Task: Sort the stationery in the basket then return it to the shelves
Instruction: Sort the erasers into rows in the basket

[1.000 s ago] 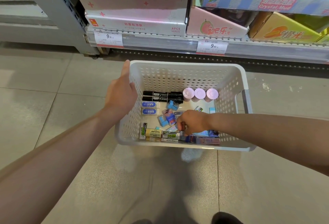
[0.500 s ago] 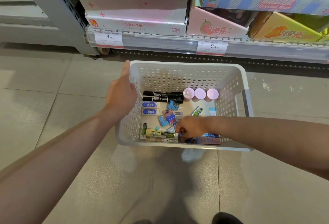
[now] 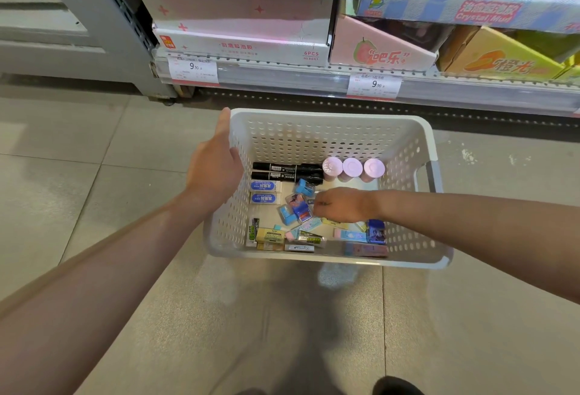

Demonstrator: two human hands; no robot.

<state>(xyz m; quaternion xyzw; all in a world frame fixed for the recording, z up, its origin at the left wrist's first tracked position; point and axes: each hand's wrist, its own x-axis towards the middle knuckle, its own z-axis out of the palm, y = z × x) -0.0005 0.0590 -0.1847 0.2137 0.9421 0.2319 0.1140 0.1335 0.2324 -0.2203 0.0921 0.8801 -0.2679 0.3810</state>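
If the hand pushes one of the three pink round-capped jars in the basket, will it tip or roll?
The three pink round-capped jars stand upright in a touching row by the white perforated plastic basket far wall, so one probably nudges its neighbours. If tipped, its round shape would likely roll. It looks light.

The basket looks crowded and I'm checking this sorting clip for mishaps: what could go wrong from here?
1. The right hand reaches among loose erasers and sharpeners mid-basket; it may scatter the two blue-label erasers already lined up.
2. The three pink-capped tubes stand upright just beyond that hand and could be knocked over.
3. The left hand only rests against the white basket wall, so the basket might slide on the tiled floor.
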